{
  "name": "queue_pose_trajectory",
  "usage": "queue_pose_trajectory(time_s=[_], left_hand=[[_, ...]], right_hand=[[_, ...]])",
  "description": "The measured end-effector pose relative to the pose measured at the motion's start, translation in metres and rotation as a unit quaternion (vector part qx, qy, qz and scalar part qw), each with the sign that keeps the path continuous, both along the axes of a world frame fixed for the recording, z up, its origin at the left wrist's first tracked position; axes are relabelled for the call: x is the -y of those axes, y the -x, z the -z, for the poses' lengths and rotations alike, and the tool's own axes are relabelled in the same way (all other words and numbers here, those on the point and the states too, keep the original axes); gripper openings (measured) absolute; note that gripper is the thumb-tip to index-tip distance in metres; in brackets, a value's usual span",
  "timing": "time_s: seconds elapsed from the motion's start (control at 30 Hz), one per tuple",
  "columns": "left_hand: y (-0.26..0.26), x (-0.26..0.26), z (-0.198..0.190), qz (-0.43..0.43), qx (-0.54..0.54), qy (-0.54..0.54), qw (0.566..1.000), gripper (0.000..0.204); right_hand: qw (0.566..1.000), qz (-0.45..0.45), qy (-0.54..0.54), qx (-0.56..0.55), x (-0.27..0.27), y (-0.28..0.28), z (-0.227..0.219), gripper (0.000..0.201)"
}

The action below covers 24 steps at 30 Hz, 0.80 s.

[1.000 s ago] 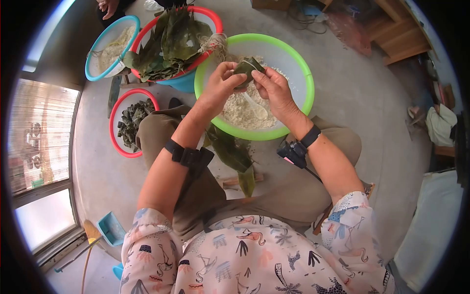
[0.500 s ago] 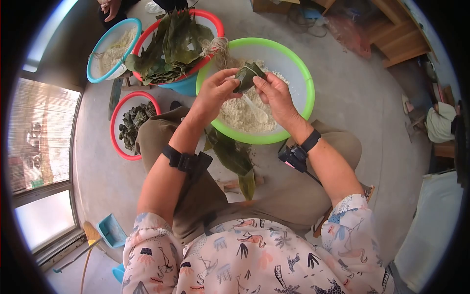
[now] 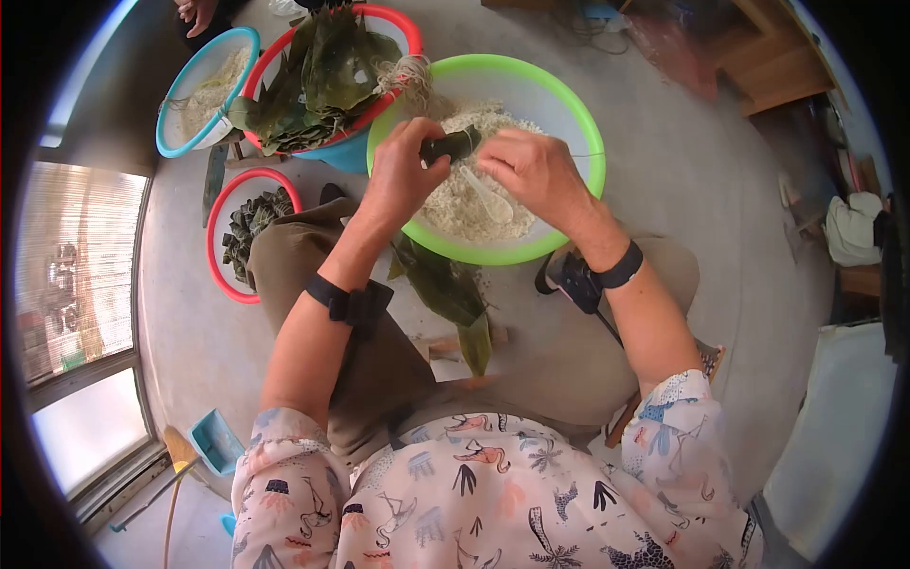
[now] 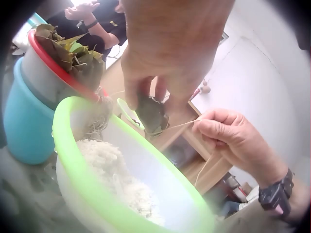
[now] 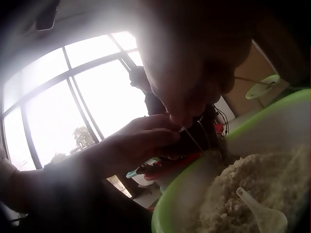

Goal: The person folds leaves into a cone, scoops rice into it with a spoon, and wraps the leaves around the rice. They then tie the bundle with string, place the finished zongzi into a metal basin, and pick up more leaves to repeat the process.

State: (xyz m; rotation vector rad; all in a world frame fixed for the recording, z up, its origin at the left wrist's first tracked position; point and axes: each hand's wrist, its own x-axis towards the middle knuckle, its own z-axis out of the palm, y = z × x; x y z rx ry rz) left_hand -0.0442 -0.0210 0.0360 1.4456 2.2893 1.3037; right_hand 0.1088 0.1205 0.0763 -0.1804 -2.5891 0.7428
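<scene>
Over the basin, my left hand grips a leaf-wrapped rice dumpling, fingers and thumb curled round its sides. A thin string runs from the dumpling to my right hand, which pinches it between thumb and curled fingers; in the left wrist view its loose end hangs below. Beneath both hands stands the green-rimmed basin of white rice, with a white spoon lying in the rice. Part of the dumpling is hidden behind my left fingers.
A red-rimmed basin of leaves stands at the back, a bundle of strings over its edge. Left of it are a blue-rimmed basin and a smaller red-rimmed one of wrapped dumplings. Long leaves lie between my knees.
Both hands held the dumpling earlier; now the left alone grips it, turned on its side. My right hand has come off it to the right, drawing the string.
</scene>
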Motion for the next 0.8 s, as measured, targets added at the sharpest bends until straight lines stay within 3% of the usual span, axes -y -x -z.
queue_pose_trajectory(time_s=[0.1,0.17,0.23,0.27,0.3,0.33,0.37,0.43,0.5,0.53,0.57,0.63,0.7,0.8], left_hand=[[-0.012,0.001,-0.007,0.093,0.0,0.04,0.995,0.033],[-0.019,-0.001,-0.01,0.136,0.012,0.046,0.99,0.03],[-0.022,-0.001,-0.013,0.187,0.139,0.025,0.972,0.025],[-0.02,-0.001,-0.016,0.192,0.239,0.057,0.95,0.022],[-0.019,0.0,-0.017,0.193,0.24,0.057,0.95,0.022],[-0.018,0.001,-0.018,0.196,0.368,0.002,0.909,0.023],[-0.016,0.002,-0.019,0.196,0.489,-0.053,0.849,0.025],[-0.009,0.0,-0.013,0.198,0.513,-0.081,0.831,0.023],[-0.012,0.0,-0.022,0.148,0.627,-0.16,0.748,0.019],[-0.009,0.0,-0.016,0.129,0.638,-0.175,0.739,0.018],[-0.007,0.0,-0.013,0.127,0.636,-0.177,0.741,0.018],[-0.006,-0.002,-0.008,0.076,0.641,-0.191,0.74,0.016],[-0.005,-0.004,-0.003,0.058,0.628,-0.202,0.749,0.016],[-0.007,-0.006,0.001,0.039,0.597,-0.202,0.775,0.016]], right_hand=[[0.999,-0.014,-0.029,0.008,-0.019,0.0,-0.003,0.011],[0.998,-0.025,0.055,0.025,-0.028,0.004,0.001,0.01],[0.995,-0.031,0.082,0.047,-0.04,0.008,0.012,0.012],[0.973,-0.043,0.213,0.081,-0.044,0.01,0.016,0.012],[0.932,-0.056,0.339,0.112,-0.045,0.01,0.015,0.013],[0.906,-0.055,0.405,0.112,-0.045,0.009,0.014,0.015],[0.907,-0.056,0.403,0.113,-0.041,0.007,0.013,0.015],[0.812,-0.057,0.579,0.053,-0.028,0.006,0.016,0.013],[0.834,-0.058,0.545,0.057,-0.016,0.013,0.032,0.017],[0.866,0.001,0.5,0.023,-0.004,0.017,0.034,0.018],[0.891,0.062,0.45,-0.012,0.003,0.019,0.034,0.018],[0.904,0.077,0.42,-0.014,0.007,0.02,0.03,0.02],[0.867,0.039,0.497,-0.008,0.009,0.019,0.023,0.023],[0.859,0.028,0.511,-0.021,0.016,0.019,0.021,0.026]])
